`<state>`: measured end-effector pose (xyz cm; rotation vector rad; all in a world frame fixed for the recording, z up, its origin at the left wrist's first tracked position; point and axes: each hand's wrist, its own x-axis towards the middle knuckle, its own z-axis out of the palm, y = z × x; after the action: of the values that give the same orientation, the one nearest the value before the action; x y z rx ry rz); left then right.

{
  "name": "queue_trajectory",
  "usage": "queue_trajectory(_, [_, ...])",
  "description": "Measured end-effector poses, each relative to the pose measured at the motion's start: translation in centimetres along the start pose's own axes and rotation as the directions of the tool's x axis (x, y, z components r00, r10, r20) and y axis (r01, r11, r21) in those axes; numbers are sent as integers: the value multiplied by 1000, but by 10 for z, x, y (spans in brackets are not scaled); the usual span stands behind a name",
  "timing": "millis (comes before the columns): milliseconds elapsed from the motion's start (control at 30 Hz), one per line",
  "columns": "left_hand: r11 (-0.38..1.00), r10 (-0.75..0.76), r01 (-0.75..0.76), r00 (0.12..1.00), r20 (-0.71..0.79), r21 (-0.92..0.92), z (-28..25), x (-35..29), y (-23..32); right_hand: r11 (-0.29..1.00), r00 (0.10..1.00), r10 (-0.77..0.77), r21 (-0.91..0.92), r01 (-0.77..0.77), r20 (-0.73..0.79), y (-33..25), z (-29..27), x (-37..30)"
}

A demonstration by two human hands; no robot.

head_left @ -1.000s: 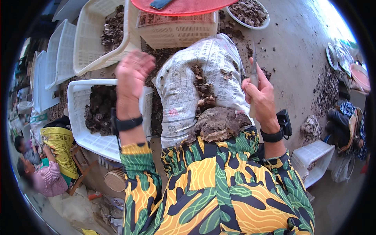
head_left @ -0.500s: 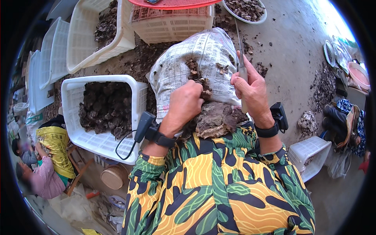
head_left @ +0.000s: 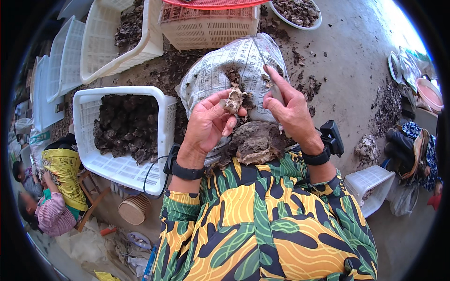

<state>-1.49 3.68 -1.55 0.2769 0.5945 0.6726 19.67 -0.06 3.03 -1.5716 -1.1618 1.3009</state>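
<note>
My left hand [head_left: 204, 124] pinches a ragged pale-brown chunk [head_left: 235, 100], fungus-like in look, between thumb and fingers. In my right hand [head_left: 296, 114] is a knife [head_left: 276, 95], its thin blade pointing away and up over the sack. The blade is apart from the chunk. Under both hands a stuffed white woven sack [head_left: 206, 75] with printing lies in front of me, brown scraps scattered on top. A large dark-brown crusty lump [head_left: 258, 140] with a paler broken edge rests against my lap, below the hands.
Left of the sack stands a white crate [head_left: 122, 172] holding dark lumps. Farther are another crate [head_left: 101, 70], an upturned-looking crate [head_left: 211, 30] under a red tray [head_left: 220, 4], and a white basin [head_left: 311, 25] of scraps. Other people [head_left: 56, 206] sit at left; another's boots [head_left: 405, 154] show at right.
My left hand has lifted from the sack and turned palm up, showing the pale chunk in its fingers. My right hand has shifted slightly left with the knife, the blade tilting left.
</note>
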Motion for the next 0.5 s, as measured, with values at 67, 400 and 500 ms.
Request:
queue_trajectory(67, [999,-10,12,998,61,-33,1,0,0,1000,999,-5,15,5,44,-1,2,-1])
queue_trajectory(400, [951,76,-74,997,7,300,34,-4,-6,987,985,-151,-43,156,87,-12,7,5])
queue_trajectory(500, [918,122,-113,993,-1,379,39,-4,-6,980,981,-181,-69,185,63,-7,7,5])
